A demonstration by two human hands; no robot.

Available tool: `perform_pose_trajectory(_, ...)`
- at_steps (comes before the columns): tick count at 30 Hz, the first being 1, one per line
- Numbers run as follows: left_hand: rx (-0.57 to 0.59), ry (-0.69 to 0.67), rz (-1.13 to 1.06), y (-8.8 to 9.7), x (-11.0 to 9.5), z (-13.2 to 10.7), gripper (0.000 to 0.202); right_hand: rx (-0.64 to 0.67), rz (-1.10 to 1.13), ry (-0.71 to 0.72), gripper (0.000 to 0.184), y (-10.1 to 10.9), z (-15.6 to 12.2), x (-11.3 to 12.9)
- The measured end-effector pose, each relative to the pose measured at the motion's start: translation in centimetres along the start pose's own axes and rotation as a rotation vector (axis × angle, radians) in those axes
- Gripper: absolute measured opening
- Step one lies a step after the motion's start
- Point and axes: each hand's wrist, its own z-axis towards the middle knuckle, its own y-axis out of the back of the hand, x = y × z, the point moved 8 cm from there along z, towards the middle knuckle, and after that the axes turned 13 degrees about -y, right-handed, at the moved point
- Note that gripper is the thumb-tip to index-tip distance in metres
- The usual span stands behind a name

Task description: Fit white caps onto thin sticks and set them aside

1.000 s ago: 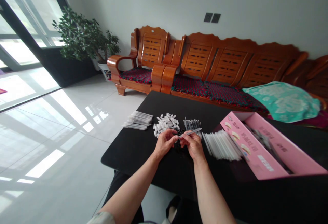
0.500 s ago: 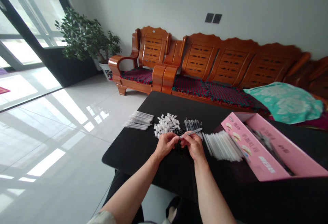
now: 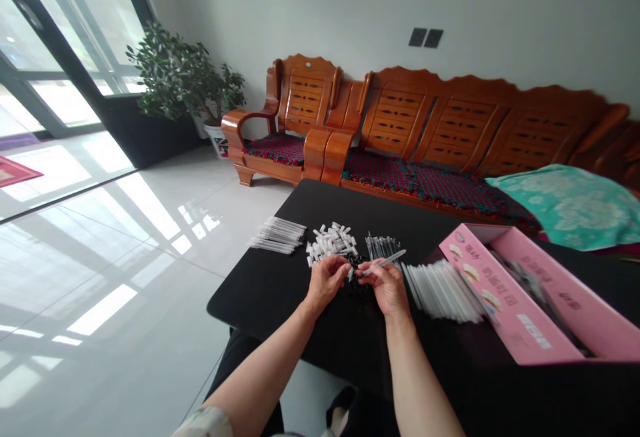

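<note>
My right hand (image 3: 387, 287) grips a slim whitish pen (image 3: 391, 258), its far end pointing up and right. Fingers of my left hand (image 3: 327, 280) pinch a small white pen cap (image 3: 351, 273), a little apart from the pen's near end. Below and between both hands lies a heap of small black parts (image 3: 357, 290), partly covered by the fingers. Just beyond is a pile of white caps (image 3: 330, 240). Thin pen refills (image 3: 383, 247) lie behind my right hand, and a row of translucent pen barrels (image 3: 443, 290) is to its right.
Capped white pens (image 3: 279, 235) lie side by side at the left of the black table (image 3: 260, 290). A pink box (image 3: 500, 297) with dark contents stands on the right. Behind the table are a wooden sofa (image 3: 400, 117), a turquoise cloth (image 3: 575, 204) and a potted plant (image 3: 180, 77).
My hands have drawn slightly apart, and a small white cap now shows in the left fingers. The pen has stayed in my right hand. The whole view has shifted slightly.
</note>
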Motion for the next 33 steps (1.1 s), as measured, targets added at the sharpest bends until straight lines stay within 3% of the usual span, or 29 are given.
perform_pose_trajectory(5, -0.175, -0.002, 0.086, 2.5, -0.2, 0.2, 0.024, 0.043, -0.028, -0.023, 0.017, -0.5, -0.2, -0.1)
perform_pose_trajectory(10, -0.341, -0.044, 0.501, 8.0, -0.4, 0.2, 0.011, 0.072, -0.007, -0.027, 0.020, -0.7, -0.1, -0.3)
perform_pose_trajectory(13, -0.250, -0.019, 0.716, 9.3, 0.2, 0.1, 0.014, 0.090, 0.002, -0.033, 0.022, -0.8, -0.1, -0.3)
perform_pose_trajectory(16, -0.122, 0.016, 0.850, 8.9, 0.8, -0.1, 0.014, 0.082, -0.010, -0.027, 0.022, -0.7, -0.2, -0.3)
perform_pose_trajectory(20, -0.101, 0.038, 0.878, 8.5, 0.9, -0.3, 0.009, 0.077, -0.021, -0.014, 0.022, -0.6, -0.2, -0.2)
perform_pose_trajectory(24, -0.211, 0.013, 0.674, 9.2, 0.6, -0.4, 0.005, 0.061, -0.035, -0.019, 0.022, -0.5, -0.1, -0.3)
perform_pose_trajectory(26, -0.307, 0.059, 0.437, 9.9, 1.2, -0.5, 0.006, 0.058, -0.042, -0.026, 0.021, -0.6, -0.1, -0.3)
perform_pose_trajectory(29, -0.425, 0.124, -0.038, 9.9, 2.5, -0.3, 0.024, 0.071, -0.076, -0.047, 0.020, -0.9, -0.2, -0.6)
perform_pose_trajectory(33, -0.434, 0.140, -0.430, 8.3, 2.6, 0.4, 0.039, 0.094, -0.170, -0.066, 0.016, -1.4, -0.3, -1.1)
